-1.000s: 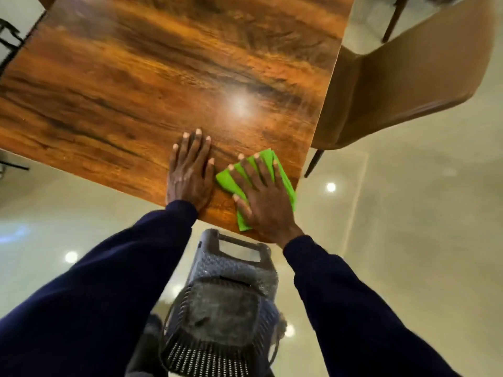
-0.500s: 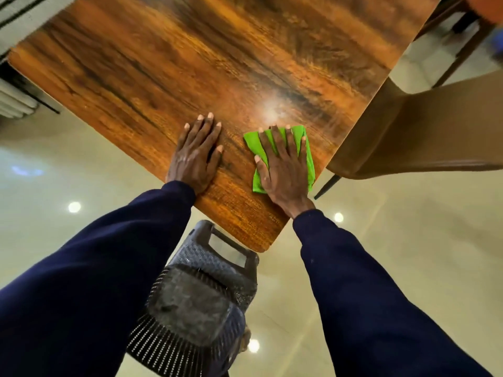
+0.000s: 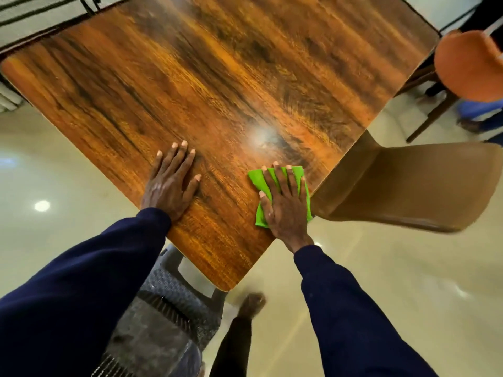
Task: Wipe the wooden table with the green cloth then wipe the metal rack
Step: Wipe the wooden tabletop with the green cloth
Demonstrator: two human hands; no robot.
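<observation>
Glossy wooden table (image 3: 217, 85), dark streaky grain, rounded corners, over a pale shiny floor (image 3: 394, 281). A tan moulded chair (image 3: 408, 186) sits tucked at its right edge. Right hand (image 3: 285, 202) lies flat, fingers spread, pressing the folded green cloth (image 3: 257, 180) by that edge. Left hand (image 3: 171, 183) rests flat on bare wood.

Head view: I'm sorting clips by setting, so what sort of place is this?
Probably a café or dining area: a wooden table with a brown chair beside it, an orange chair farther off, and a polished floor.
</observation>
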